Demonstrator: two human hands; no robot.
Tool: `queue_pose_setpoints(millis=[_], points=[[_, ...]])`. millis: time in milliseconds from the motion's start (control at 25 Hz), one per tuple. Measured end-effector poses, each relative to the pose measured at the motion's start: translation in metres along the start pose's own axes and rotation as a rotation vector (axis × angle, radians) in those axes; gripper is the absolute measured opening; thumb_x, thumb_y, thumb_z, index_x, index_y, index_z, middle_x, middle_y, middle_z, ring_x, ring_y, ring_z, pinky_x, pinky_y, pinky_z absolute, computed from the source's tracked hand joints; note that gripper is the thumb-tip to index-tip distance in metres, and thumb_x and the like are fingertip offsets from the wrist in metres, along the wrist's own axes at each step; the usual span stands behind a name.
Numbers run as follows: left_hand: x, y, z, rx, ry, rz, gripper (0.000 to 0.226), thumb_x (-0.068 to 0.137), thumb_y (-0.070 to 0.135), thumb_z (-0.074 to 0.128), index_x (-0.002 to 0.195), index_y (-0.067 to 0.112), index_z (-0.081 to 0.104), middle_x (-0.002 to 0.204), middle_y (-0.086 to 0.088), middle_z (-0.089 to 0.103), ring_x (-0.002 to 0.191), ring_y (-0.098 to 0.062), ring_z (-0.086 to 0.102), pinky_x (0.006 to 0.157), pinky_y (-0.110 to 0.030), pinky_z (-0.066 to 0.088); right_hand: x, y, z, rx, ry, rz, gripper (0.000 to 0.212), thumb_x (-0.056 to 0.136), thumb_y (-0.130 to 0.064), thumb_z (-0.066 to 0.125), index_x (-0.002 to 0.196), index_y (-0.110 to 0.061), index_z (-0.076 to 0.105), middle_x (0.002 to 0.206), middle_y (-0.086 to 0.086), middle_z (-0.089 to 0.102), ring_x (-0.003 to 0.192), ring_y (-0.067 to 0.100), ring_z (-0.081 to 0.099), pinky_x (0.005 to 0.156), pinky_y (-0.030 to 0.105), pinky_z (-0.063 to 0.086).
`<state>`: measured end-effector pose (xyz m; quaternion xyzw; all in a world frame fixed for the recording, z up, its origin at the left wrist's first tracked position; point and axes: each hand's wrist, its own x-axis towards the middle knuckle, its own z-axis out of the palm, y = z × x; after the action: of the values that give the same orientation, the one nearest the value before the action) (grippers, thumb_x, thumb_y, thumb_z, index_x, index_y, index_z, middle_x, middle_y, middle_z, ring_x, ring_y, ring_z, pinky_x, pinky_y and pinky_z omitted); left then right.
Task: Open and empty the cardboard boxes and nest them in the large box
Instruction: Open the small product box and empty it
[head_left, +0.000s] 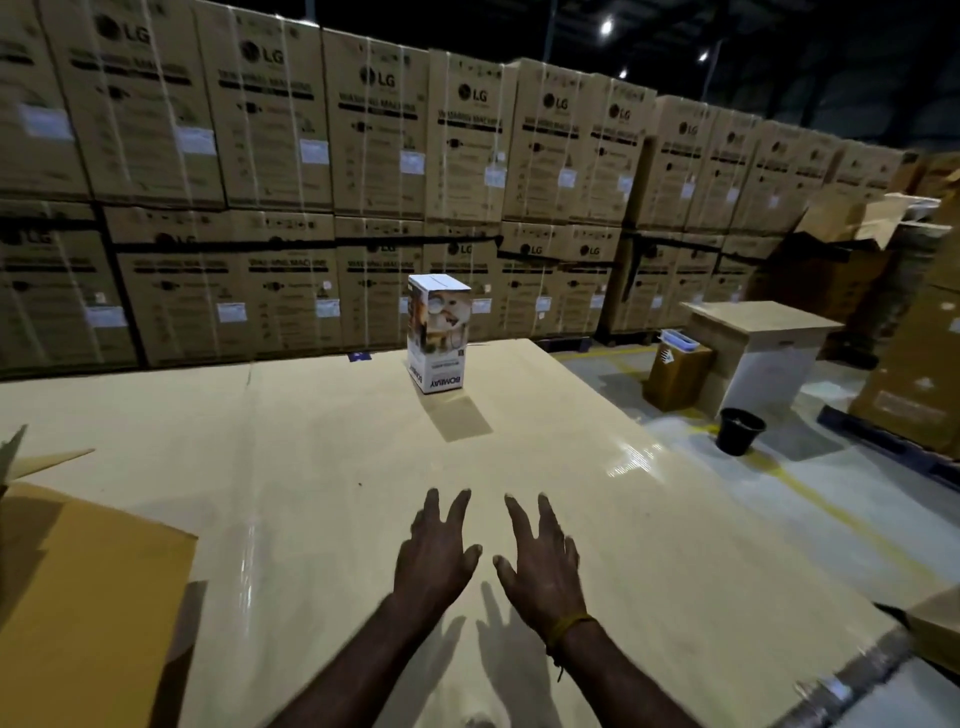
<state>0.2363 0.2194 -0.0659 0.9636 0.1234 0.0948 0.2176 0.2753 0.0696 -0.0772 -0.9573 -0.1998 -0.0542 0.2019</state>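
Both hands, left hand (434, 556) and right hand (540, 558), extend palms-down over the near part of the cardboard-covered tabletop (311, 493), fingers straight, spread and released, holding nothing. The tall white printed cardboard box (439, 332) stands upright and closed near the far edge. A large brown cardboard box (88, 597), flaps open, occupies the near-left corner.

brown box (88, 597) cut off at left edge; stacked cartons' labels (197, 140) blurred
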Motion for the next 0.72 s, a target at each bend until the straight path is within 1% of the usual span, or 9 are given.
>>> queue_pose_setpoints(millis=[240,440,560,720], points=[[0.096,0.021,0.035,0.049,0.031,-0.066,0.076,0.097,0.042,0.051,0.156,0.035,0.004,0.165,-0.008,-0.003,0.144,-0.030,0.028,0.099,-0.038,0.045,0.112,0.060,0.012,0.048,-0.051,-0.090,0.080,0.097,-0.038,0.051,0.154,-0.042,-0.004,0.164,0.008,-0.011,0.152,0.026,0.008,0.120,0.045,0.018],[0.192,0.038,0.050,0.074,0.056,-0.134,0.075,0.098,0.041,0.051,0.156,0.036,0.004,0.165,-0.006,-0.003,0.144,-0.030,0.028,0.102,-0.040,0.044,0.224,0.102,0.007,0.076,-0.037,-0.158,0.079,0.097,-0.037,0.051,0.155,-0.040,-0.002,0.165,0.008,-0.010,0.152,0.023,0.007,0.119,0.042,0.019],[0.250,0.038,0.047,0.120,0.098,-0.143,0.075,0.098,0.041,0.051,0.156,0.036,0.005,0.164,-0.006,-0.004,0.144,-0.030,0.029,0.102,-0.040,0.044,0.291,0.105,0.006,0.100,-0.026,-0.196,0.079,0.096,-0.036,0.053,0.156,-0.036,0.002,0.165,0.011,-0.005,0.151,0.026,0.011,0.118,0.043,0.023],[0.327,0.027,0.030,0.178,0.168,-0.143,0.076,0.097,0.040,0.053,0.156,0.032,0.006,0.164,-0.008,-0.006,0.142,-0.031,0.032,0.101,-0.041,0.045,0.373,0.084,0.008,0.126,-0.004,-0.240,0.080,0.094,-0.034,0.057,0.156,-0.035,0.007,0.165,0.012,-0.001,0.151,0.028,0.013,0.116,0.045,0.026]])
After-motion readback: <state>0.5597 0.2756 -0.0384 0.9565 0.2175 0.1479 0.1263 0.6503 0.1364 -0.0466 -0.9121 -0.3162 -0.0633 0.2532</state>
